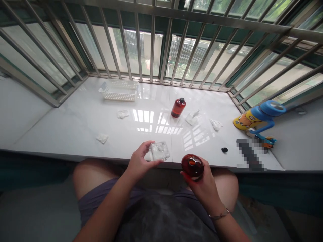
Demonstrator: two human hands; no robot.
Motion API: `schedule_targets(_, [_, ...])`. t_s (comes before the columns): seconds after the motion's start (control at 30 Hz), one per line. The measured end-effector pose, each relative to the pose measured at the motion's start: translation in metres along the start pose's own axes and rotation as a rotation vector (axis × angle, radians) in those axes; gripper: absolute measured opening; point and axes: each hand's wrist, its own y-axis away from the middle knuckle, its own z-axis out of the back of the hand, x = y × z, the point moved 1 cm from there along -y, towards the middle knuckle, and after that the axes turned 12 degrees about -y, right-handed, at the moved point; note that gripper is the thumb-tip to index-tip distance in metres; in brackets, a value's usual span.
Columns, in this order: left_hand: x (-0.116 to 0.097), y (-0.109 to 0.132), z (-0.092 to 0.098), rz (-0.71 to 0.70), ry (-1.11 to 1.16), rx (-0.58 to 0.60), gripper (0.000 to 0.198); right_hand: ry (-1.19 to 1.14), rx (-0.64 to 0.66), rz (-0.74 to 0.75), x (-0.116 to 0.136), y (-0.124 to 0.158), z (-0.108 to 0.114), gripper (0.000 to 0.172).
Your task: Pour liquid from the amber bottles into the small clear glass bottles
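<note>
The left hand (141, 158) is partly open, thumb and fingers spread around the left side of a clear, square, glass-like piece (161, 152) at the near edge of the glossy white marbled counter (75, 129); whether the piece rests there or is lifted slightly, I cannot tell. The right hand (203, 181) curls around a rounded, translucent dark-red bottle (188, 172), holding it at the counter's front edge, above the lap. No cap shows on it, and a small, shiny black cap (224, 150) lies apart on the counter, so the bottle may well be uncapped; whether its mouth or base faces up is unclear. If it is open and holds liquid, a tilt or a loose squeeze could spill onto the thighs. Its smooth wall could slip if wet, with nothing but the lap below. The clear piece, pinched at one side only, could pivot or drop off the edge. A careless sweep of the right forearm could roll the cap away, while the upright, black-capped red bottle (178, 108) farther back seems out of harm's way.
</note>
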Motion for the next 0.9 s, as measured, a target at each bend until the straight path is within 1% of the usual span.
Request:
schedule_targets(0.07, [-0.016, -0.005, 0.011, -0.027, 0.096, -0.018, 0.078, -0.029, 0.003, -0.046, 0.004, 0.006, -0.006, 0.076])
schedule_targets(0.13, [-0.037, -0.012, 0.024, -0.068, 0.175, -0.035, 0.079, -0.054, 0.032, -0.052, 0.006, 0.012, -0.013, 0.075])
schedule_targets(0.3, [-0.09, -0.028, 0.061, -0.176, 0.299, -0.07, 0.084, -0.088, 0.155, 0.046, 0.006, 0.027, -0.029, 0.072])
schedule_targets(0.43, [-0.123, -0.037, 0.084, -0.222, 0.293, -0.063, 0.085, -0.091, 0.211, 0.07, 0.003, 0.035, -0.037, 0.075])
schedule_targets(0.53, [-0.137, -0.041, 0.093, -0.269, 0.255, -0.086, 0.086, -0.075, 0.243, 0.056, 0.001, 0.037, -0.038, 0.077])
schedule_targets(0.6, [-0.138, -0.043, 0.095, -0.285, 0.229, -0.107, 0.084, -0.063, 0.24, 0.035, 0.0, 0.036, -0.037, 0.079])
schedule_targets(0.7, [-0.129, -0.046, 0.093, -0.259, 0.172, -0.117, 0.08, -0.052, 0.203, 0.026, -0.002, 0.035, -0.035, 0.081])
schedule_targets(0.77, [-0.116, -0.048, 0.088, -0.224, 0.125, -0.114, 0.078, -0.055, 0.182, 0.03, -0.002, 0.033, -0.034, 0.08])
schedule_targets(0.9, [-0.081, -0.056, 0.072, -0.157, 0.078, -0.094, 0.075, -0.065, 0.14, 0.027, -0.003, 0.031, -0.032, 0.076])
